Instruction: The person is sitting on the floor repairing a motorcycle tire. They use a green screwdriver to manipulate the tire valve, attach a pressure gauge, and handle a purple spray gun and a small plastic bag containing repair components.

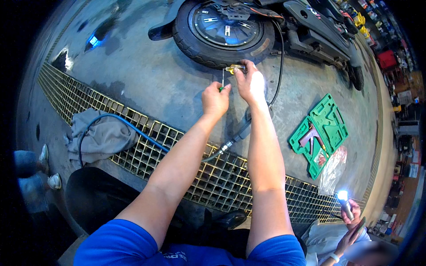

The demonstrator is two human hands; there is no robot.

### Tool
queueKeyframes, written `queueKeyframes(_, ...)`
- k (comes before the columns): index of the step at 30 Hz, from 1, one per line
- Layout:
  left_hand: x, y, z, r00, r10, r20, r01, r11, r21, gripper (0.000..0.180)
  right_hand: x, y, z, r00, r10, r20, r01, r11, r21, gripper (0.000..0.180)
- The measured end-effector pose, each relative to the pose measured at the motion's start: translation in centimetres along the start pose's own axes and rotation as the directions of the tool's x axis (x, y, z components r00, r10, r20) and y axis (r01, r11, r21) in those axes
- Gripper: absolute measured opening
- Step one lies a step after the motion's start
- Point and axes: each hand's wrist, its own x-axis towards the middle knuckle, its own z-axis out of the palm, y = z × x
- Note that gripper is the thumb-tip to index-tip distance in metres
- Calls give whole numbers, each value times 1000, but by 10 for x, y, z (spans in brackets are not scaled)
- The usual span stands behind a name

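Observation:
My left hand point(215, 98) pinches the lower end of a thin metal rod with a green tip point(222, 82), held upright. My right hand point(250, 82) grips a small yellow-handled tool point(234, 68) at the rod's top. Both hands are just in front of a black scooter wheel point(224, 31) lying low on the concrete floor. A black cable point(280, 57) runs from the scooter down past my right wrist.
A yellow metal floor grate point(146, 146) crosses below my arms, with a blue hose point(128, 126), a grey rag point(100, 137) and an air hose fitting point(230, 142). An open green tool case point(319, 133) and a plastic bag point(333, 170) lie right. Another person's hand holds a lit torch point(345, 204).

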Motion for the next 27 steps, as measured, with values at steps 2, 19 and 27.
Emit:
queueKeyframes(2,4,-9,4,998,-37,54,44,989,-139,30,-1,1,0,1000,7,26,-8,999,43,30)
queueKeyframes(19,9,-28,-8,698,77,712,716,-75,-694,34,-4,15,7,997,68,-24,-65,993,99,36)
queueKeyframes(27,3,-23,-6,678,42,734,730,-157,-665,34,-4,15,9,997,62,-44,-59,996,59,35)
